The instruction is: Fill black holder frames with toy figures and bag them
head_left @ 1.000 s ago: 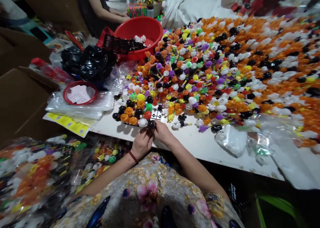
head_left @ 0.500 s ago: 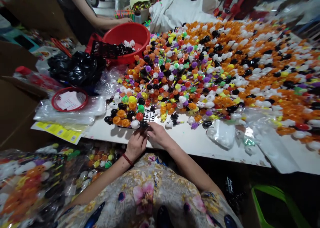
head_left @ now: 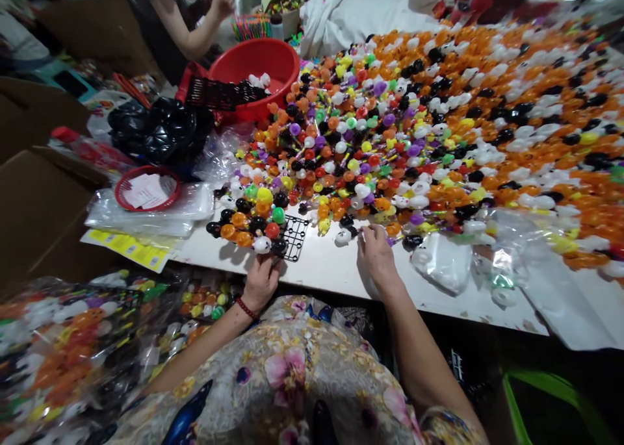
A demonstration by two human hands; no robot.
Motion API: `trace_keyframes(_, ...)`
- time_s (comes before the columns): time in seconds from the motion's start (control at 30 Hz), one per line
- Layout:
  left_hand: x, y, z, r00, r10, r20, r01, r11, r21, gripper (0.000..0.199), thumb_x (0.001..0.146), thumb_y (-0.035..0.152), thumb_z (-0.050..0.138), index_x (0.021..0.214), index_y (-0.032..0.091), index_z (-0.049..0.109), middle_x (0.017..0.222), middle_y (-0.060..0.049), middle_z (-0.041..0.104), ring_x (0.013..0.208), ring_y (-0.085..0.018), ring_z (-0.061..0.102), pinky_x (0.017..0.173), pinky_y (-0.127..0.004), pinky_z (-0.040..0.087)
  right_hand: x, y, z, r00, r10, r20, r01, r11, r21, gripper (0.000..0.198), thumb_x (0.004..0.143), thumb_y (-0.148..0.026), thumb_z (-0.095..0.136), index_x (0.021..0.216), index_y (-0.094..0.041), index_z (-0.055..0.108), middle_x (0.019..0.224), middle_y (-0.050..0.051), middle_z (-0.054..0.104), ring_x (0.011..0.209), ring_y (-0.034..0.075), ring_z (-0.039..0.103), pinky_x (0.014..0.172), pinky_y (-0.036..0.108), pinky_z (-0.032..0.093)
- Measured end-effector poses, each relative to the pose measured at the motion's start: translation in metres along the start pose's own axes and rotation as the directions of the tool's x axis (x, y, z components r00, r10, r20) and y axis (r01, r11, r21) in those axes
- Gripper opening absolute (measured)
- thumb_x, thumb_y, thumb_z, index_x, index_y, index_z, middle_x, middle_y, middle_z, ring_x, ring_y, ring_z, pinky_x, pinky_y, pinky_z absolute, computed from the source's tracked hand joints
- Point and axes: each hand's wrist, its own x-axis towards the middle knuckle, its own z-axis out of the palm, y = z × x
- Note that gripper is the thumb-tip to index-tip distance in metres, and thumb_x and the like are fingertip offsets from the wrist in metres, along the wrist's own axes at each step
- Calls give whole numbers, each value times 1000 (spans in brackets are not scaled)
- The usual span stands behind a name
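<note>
A black plastic grid rack (head_left: 296,240) lies at the table's front edge. Rows of toy heads in orange, black, white and other colours fill its left side, while bare grid shows on the right. My left hand (head_left: 260,282) is closed at the rack's near edge, just below a white head (head_left: 262,244); its fingertips are partly hidden. To the right, my right hand (head_left: 377,258) has its fingers closed on the stick of a white-headed toy (head_left: 342,237) lying on the table. A black head (head_left: 346,221) lies just behind that toy.
A large heap of colourful toys (head_left: 439,127) covers the table's back and right. Left stand a red basin (head_left: 287,88), a small red basket (head_left: 119,195) with paper slips, and black plastic bags (head_left: 156,130). Clear bags (head_left: 441,263) lie right. Another person's arm (head_left: 182,26) is behind.
My right hand has left the rack and moved right to the white-headed toy. My left hand stays by the rack. The other person's hand has risen. The view has shifted slightly.
</note>
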Motion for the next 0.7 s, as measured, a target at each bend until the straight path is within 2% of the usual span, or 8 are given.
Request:
trace_keyframes(0.17, 3, 1, 3, 997, -57, -51, 60, 996, 67, 18, 92, 26, 56, 102, 18, 69, 94, -10, 69, 86, -22, 65, 77, -34, 53, 8, -1, -7, 990, -47, 134, 52, 998, -36, 26, 88, -10, 38, 96, -15, 63, 103, 17, 62, 88, 25, 59, 73, 34, 49)
trace_keyframes(0.3, 6, 2, 9, 992, -124, 18, 123, 990, 62, 20, 92, 32, 55, 91, 19, 71, 85, -8, 72, 82, -22, 66, 78, -35, 52, -2, -27, -9, 985, -65, 162, 31, 978, 204, 23, 90, -17, 40, 102, -16, 60, 88, 12, 64, 79, 24, 60, 70, 33, 48)
trace_keyframes(0.37, 6, 2, 12, 985, -167, 51, 164, 984, 64, 22, 92, 33, 55, 86, 21, 72, 79, -6, 72, 80, -21, 66, 79, -35, 51, -5, -52, -3, 977, -41, 211, -52, 908, 416, 22, 88, -23, 47, 106, -18, 59, 87, 8, 66, 76, 22, 61, 69, 31, 49)
trace_keyframes(0.43, 6, 1, 13, 979, -192, 66, 189, 980, 61, 24, 92, 34, 55, 83, 21, 72, 77, -6, 72, 78, -21, 66, 78, -34, 50, -3, -80, 9, 954, -13, 300, -178, 780, 601, 16, 84, -27, 53, 97, -19, 61, 84, 5, 68, 75, 20, 62, 68, 30, 50)
trace_keyframes(0.5, 5, 0, 13, 979, -192, 69, 188, 980, 63, 24, 93, 33, 54, 81, 21, 72, 77, -5, 72, 77, -21, 67, 77, -34, 50, 4, -104, 23, 928, 5, 372, -292, 629, 720, 12, 82, -28, 56, 88, -19, 62, 81, 4, 68, 74, 20, 62, 68, 31, 51)
trace_keyframes(0.57, 5, -1, 13, 982, -177, 68, 172, 982, 78, 24, 93, 32, 54, 81, 21, 71, 78, -6, 73, 78, -21, 67, 78, -35, 49, 13, -122, 35, 914, 8, 406, -348, 531, 772, 12, 79, -27, 58, 86, -19, 63, 80, 3, 68, 74, 19, 62, 69, 30, 51)
trace_keyframes(0.63, 3, -2, 13, 985, -158, 66, 151, 984, 97, 24, 93, 31, 53, 81, 20, 71, 78, -6, 72, 78, -22, 66, 78, -35, 49, 21, -132, 43, 907, -11, 420, -352, 527, 773, 11, 78, -25, 58, 86, -18, 63, 79, 2, 68, 74, 18, 61, 69, 30, 50)
trace_keyframes(0.7, 2, -3, 13, 987, -147, 66, 140, 985, 99, 23, 92, 31, 54, 82, 20, 70, 79, -7, 72, 78, -22, 66, 79, -36, 49, 27, -135, 45, 901, -46, 431, -323, 592, 738, 11, 78, -20, 57, 86, -18, 63, 79, 2, 69, 75, 18, 61, 69, 29, 49)
